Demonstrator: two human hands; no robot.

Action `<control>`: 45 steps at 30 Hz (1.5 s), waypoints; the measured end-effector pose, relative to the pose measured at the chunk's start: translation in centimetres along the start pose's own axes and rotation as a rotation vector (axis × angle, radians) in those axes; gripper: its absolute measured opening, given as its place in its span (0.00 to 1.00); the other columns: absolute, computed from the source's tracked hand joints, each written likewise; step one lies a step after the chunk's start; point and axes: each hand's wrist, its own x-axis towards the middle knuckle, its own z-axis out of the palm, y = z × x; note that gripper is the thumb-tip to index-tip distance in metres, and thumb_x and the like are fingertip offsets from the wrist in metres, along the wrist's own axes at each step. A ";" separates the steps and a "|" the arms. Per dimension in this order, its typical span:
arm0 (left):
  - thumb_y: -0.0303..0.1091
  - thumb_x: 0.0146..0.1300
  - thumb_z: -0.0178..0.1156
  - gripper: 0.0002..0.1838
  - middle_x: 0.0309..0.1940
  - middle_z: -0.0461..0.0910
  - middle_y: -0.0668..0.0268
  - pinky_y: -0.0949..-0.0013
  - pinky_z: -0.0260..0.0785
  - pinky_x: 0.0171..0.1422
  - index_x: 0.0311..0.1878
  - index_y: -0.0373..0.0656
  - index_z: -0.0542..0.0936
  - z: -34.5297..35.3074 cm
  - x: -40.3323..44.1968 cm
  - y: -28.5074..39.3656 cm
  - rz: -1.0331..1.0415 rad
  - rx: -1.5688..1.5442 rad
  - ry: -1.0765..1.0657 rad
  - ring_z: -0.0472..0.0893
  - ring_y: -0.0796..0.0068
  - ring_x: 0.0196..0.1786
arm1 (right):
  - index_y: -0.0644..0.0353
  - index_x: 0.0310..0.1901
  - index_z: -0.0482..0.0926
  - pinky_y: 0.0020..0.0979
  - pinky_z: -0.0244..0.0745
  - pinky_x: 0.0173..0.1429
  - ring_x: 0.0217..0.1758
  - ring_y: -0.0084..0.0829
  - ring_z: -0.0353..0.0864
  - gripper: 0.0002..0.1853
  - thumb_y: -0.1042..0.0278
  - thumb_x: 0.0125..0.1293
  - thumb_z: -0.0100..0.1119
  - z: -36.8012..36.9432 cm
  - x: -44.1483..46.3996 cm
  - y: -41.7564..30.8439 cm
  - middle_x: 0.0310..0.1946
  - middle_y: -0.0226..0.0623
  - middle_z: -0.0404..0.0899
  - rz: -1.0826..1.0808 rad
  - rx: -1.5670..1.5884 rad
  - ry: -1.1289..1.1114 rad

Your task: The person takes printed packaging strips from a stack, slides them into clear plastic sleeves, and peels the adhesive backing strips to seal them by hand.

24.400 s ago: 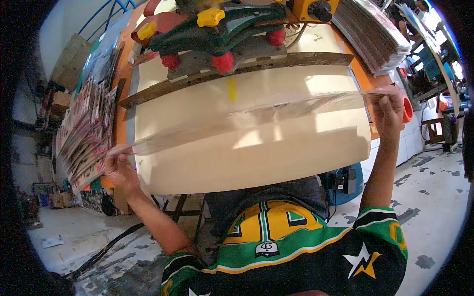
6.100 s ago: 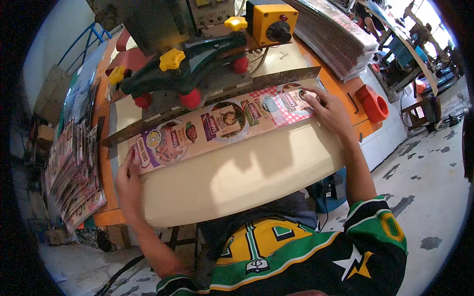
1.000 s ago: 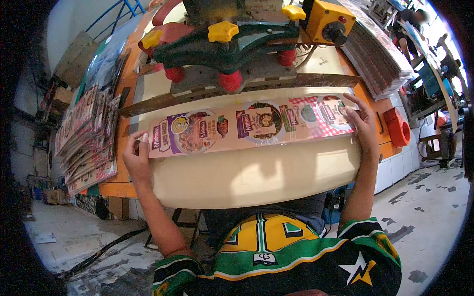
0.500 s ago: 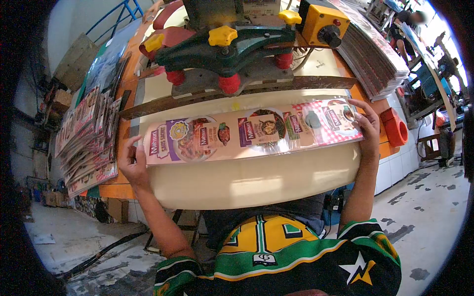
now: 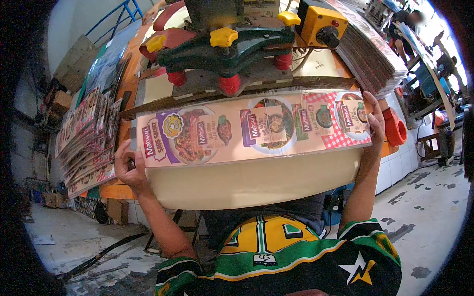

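The printed strip (image 5: pixel 254 129) is peach, with a purple patch and red-and-white checks. The sheet (image 5: pixel 254 185) under it is plain cream, the desk (image 5: pixel 117 191) orange. The machine bracket (image 5: pixel 256 48) is dark green, its knobs (image 5: pixel 223 37) yellow, its feet (image 5: pixel 229 85) red. The person's shirt (image 5: pixel 284 259) joins black, green and yellow with thin white stripes.

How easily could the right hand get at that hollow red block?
Probably yes: nothing visible separates the right hand from the hollow red block nearby, though that hand is at the printed sheet.
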 end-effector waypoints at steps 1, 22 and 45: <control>0.29 0.66 0.69 0.19 0.28 0.78 0.74 0.80 0.63 0.35 0.60 0.39 0.82 -0.1 -0.1 -0.3 0.000 0.000 0.000 0.72 0.87 0.29 | 0.76 0.76 0.60 0.40 0.85 0.65 0.60 0.40 0.87 0.42 0.66 0.66 0.67 0.8 0.2 -0.1 0.63 0.58 0.79 -0.037 0.035 0.020; 0.25 0.71 0.63 0.22 0.30 0.78 0.71 0.78 0.68 0.45 0.67 0.39 0.73 0.0 -0.1 0.8 -0.037 -0.050 0.086 0.74 0.85 0.34 | 0.72 0.56 0.82 0.31 0.87 0.52 0.43 0.31 0.91 0.26 0.65 0.57 0.65 0.2 -1.5 -0.7 0.46 0.44 0.89 0.181 -0.092 0.081; 0.25 0.72 0.64 0.21 0.28 0.74 0.77 0.82 0.60 0.41 0.66 0.40 0.75 0.9 0.1 1.8 -0.044 -0.004 0.116 0.68 0.88 0.32 | 0.71 0.54 0.82 0.33 0.86 0.51 0.44 0.31 0.90 0.25 0.58 0.62 0.65 -1.2 -1.7 -0.1 0.45 0.42 0.89 0.148 -0.108 0.095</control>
